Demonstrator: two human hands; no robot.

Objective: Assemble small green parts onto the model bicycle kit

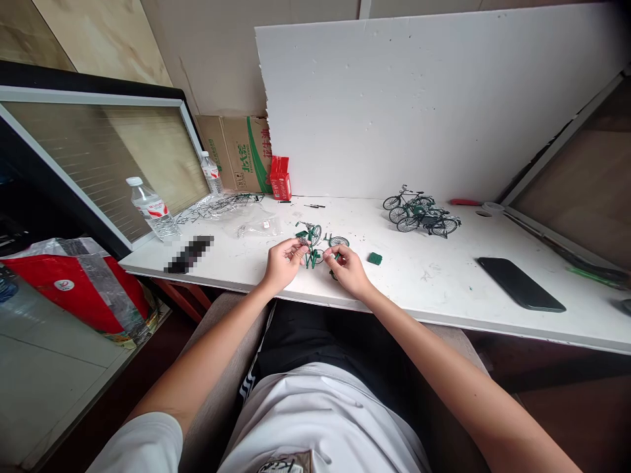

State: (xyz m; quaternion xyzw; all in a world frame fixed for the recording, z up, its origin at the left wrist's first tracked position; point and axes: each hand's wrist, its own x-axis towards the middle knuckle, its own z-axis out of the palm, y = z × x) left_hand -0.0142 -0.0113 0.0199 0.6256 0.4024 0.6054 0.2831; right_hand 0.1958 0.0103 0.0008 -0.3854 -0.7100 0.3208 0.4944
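My left hand (284, 264) is closed in a pinch on a small dark green model bicycle frame (311, 257), held just above the white table near its front edge. Close to its right side, my right hand (349, 270) has thumb and fingertips pressed together; whatever is between them is too small to make out. A spoked toy wheel (339, 241) lies just beyond my right fingers, and more green parts are partly hidden under that hand. Another wheel (316, 231) shows behind the frame. To the right rests a small green block-like piece (374, 258).
Several model bicycles (424, 213) stand at the back right. A black phone (521, 284) lies on the right. Black plastic sprues (221, 207), a clear bag (259, 226) and water bottles (154, 209) occupy the left, near a red box (280, 179). A white board (419, 98) rises behind.
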